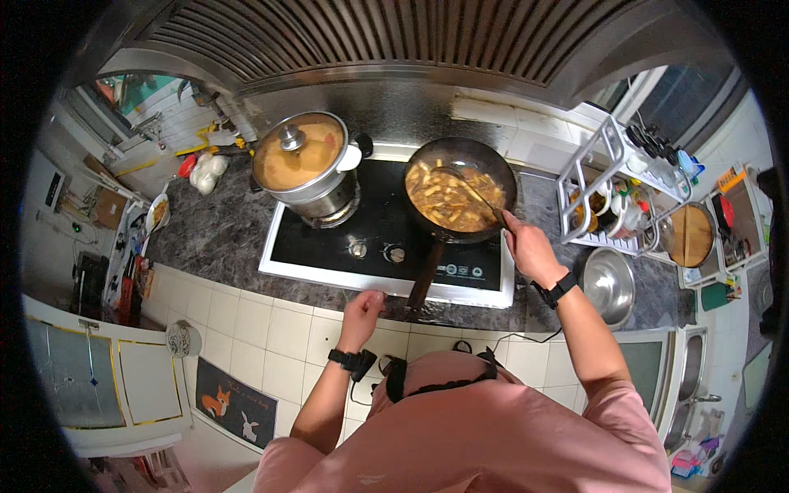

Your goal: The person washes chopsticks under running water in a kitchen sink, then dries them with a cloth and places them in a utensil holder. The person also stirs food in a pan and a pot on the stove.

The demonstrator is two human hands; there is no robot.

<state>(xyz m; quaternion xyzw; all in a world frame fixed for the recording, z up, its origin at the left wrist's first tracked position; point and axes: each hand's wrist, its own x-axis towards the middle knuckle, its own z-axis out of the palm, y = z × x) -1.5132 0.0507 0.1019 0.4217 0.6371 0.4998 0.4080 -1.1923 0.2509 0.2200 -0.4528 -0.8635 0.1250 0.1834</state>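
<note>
My right hand (531, 245) grips the handle of a cooking utensil (484, 198), whose head lies in the food inside a dark wok (459, 237). Pale strips and chunks in brown sauce (447, 200) fill the wok, which sits on the right side of a black glass gas hob (376, 209). The wok's wooden handle (426, 274) points toward me, over the hob's front edge. My left hand (365, 307) hovers by the counter's front edge, left of that handle and apart from it. Its fingers are curled, and no object shows in them.
A lidded steel pot (317, 196) stands over a lit left burner. Right of the wok are a white seasoning rack (576, 185) with bottles and a steel bowl (608, 286). Garlic bulbs (208, 174) and a plate of food (159, 211) lie left. A range hood (370, 37) hangs above.
</note>
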